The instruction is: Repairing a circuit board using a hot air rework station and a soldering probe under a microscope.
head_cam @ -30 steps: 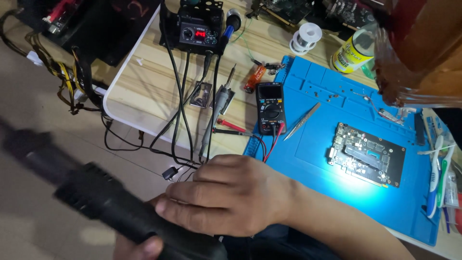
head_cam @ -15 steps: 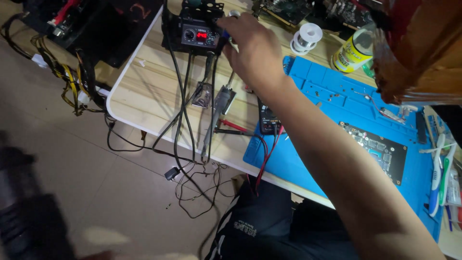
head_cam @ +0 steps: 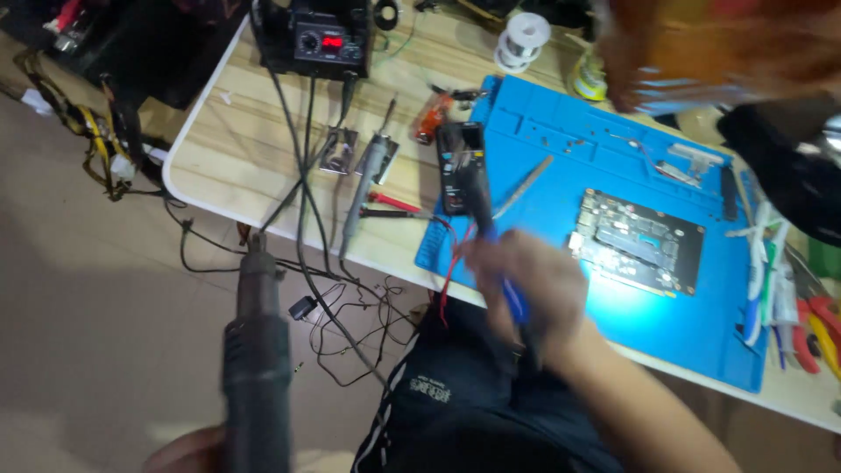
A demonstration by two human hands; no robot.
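Note:
My left hand (head_cam: 180, 450) shows only partly at the bottom left, closed around the handle of a dark grey hot air gun (head_cam: 256, 368) whose metal nozzle points up toward the table edge. My right hand (head_cam: 530, 285) is blurred at the table's front edge and grips a pen-shaped soldering iron (head_cam: 491, 232) with a blue grip, its dark end lying over the multimeter (head_cam: 457, 158). A dark circuit board (head_cam: 639, 241) lies on the blue work mat (head_cam: 631, 114), just right of that hand.
A black soldering station (head_cam: 320, 39) with a red display stands at the back, its cables (head_cam: 302, 201) hanging off the wooden table (head_cam: 236, 149). A solder spool (head_cam: 521, 39), tweezers (head_cam: 526, 184), and pliers and hand tools (head_cam: 788, 307) lie around.
My right hand has come back from the soldering station to the front edge, now holding the blue-gripped iron. The hot air gun has risen back into view at the left.

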